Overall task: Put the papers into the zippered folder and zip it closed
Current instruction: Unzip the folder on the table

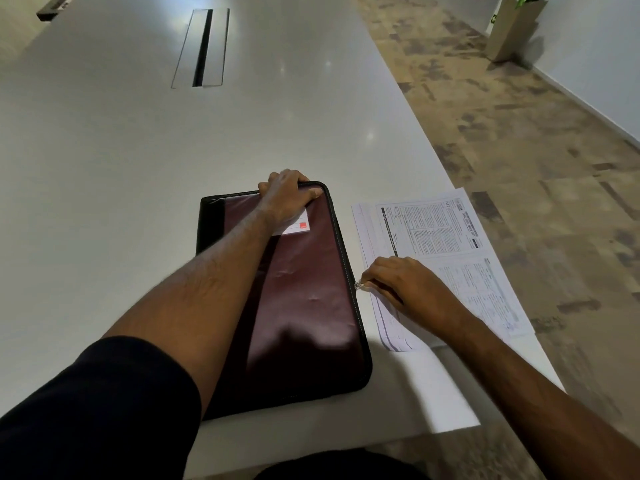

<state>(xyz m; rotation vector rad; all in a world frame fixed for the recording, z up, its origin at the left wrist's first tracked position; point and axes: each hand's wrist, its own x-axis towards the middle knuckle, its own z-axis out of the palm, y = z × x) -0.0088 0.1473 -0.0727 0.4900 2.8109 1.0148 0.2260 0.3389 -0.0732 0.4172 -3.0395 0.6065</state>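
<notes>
A dark maroon zippered folder (304, 299) with black trim lies flat on the white table (104, 168), a white label with a red square near its far end. My left hand (285, 195) grips the folder's far edge, fingers curled over it. My right hand (401, 285) pinches the metal zipper pull (358, 285) about halfway along the folder's right side. Printed papers (450, 237) lie on the table just right of the folder, partly under my right hand.
The table's right edge runs close beside the papers, with patterned floor (519, 150) beyond. A cable hatch (202, 46) sits in the tabletop far ahead. A planter (516, 26) stands on the floor at the far right.
</notes>
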